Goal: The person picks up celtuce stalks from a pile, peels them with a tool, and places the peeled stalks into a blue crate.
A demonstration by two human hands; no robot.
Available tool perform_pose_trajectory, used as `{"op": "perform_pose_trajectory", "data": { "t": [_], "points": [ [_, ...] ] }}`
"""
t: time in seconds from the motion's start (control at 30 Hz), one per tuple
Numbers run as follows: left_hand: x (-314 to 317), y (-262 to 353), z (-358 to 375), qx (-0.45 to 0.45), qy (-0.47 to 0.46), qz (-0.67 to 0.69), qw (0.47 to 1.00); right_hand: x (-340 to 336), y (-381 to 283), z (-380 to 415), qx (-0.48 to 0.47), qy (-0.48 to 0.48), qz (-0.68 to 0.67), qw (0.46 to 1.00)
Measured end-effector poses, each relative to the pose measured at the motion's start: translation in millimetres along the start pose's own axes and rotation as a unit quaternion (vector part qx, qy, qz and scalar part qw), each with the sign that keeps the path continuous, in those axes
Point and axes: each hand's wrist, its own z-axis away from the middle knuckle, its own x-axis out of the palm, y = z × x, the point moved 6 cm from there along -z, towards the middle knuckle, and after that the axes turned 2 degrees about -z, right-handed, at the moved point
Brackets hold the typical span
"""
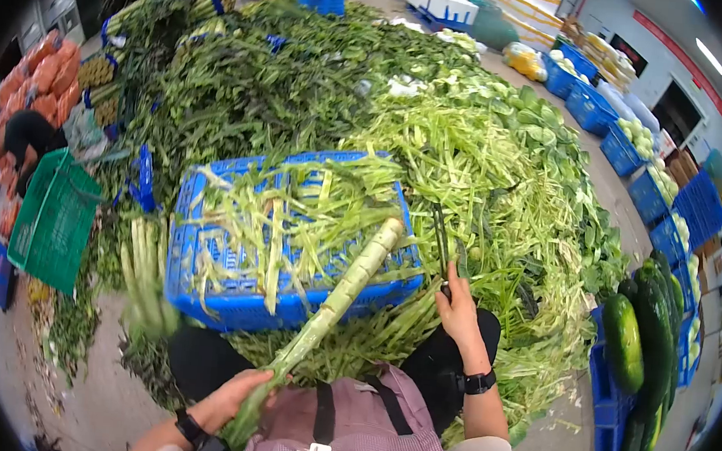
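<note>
My left hand is closed around the lower end of a long celtuce stem. The pale green stem slants up and right across the front of a blue crate, its cut tip at the far end. In my right hand is the handle of a long, narrow, dark knife-like peeler, pointing away from me to the right of the stem, apart from it. Strips of celtuce peel lie scattered over the slatted top of the crate.
A heap of peelings and dark leaves spreads beyond the crate. Several celtuce stems lie at left, near a green crate. Large green gourds rest on blue crates at right. Another person bends at far left.
</note>
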Motion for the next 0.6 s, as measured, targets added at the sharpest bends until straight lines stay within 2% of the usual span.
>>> {"op": "perform_pose_trajectory", "data": {
  "t": [0.03, 0.1, 0.17, 0.2, 0.23, 0.3, 0.33, 0.37, 0.43, 0.47, 0.53, 0.6],
  "points": [
    [-4, -8, -8, -0.02, -0.009, 0.003, 1.0, 4, -3, 0, -0.021, -0.038, -0.045, 0.998],
    [-6, 4, -4, 0.038, 0.052, -0.041, 0.997, 14, -14, 8, -0.045, -0.061, -0.062, 0.995],
    [6, 29, 0, 0.12, 0.112, -0.236, 0.958, 18, -32, 11, -0.116, -0.032, 0.019, 0.993],
    [15, 38, -4, 0.194, 0.126, -0.226, 0.946, 20, -44, 11, -0.171, 0.001, 0.018, 0.985],
    [23, 32, -10, 0.193, 0.133, -0.218, 0.947, 24, -49, 9, -0.177, -0.008, 0.016, 0.984],
    [42, 25, -24, 0.178, 0.077, -0.256, 0.947, 30, -63, 2, -0.219, -0.01, 0.046, 0.975],
    [48, 4, -28, 0.091, 0.017, -0.139, 0.986, 30, -66, -2, -0.223, -0.006, 0.068, 0.973],
    [60, -1, -21, 0.064, -0.041, -0.047, 0.996, 30, -64, -2, -0.222, -0.01, 0.068, 0.973],
    [50, -20, -24, 0.037, -0.089, 0.036, 0.995, 32, -55, -5, -0.197, -0.049, 0.124, 0.971],
    [43, -24, -30, 0.035, -0.091, 0.037, 0.995, 30, -55, -2, -0.222, -0.042, 0.133, 0.965],
    [29, -33, -38, 0.002, -0.023, -0.032, 0.999, 33, -54, 8, -0.213, -0.031, 0.135, 0.967],
    [41, -30, -40, 0.029, -0.005, -0.044, 0.999, 39, -55, 18, -0.211, 0.013, 0.141, 0.967]
  ]
}}
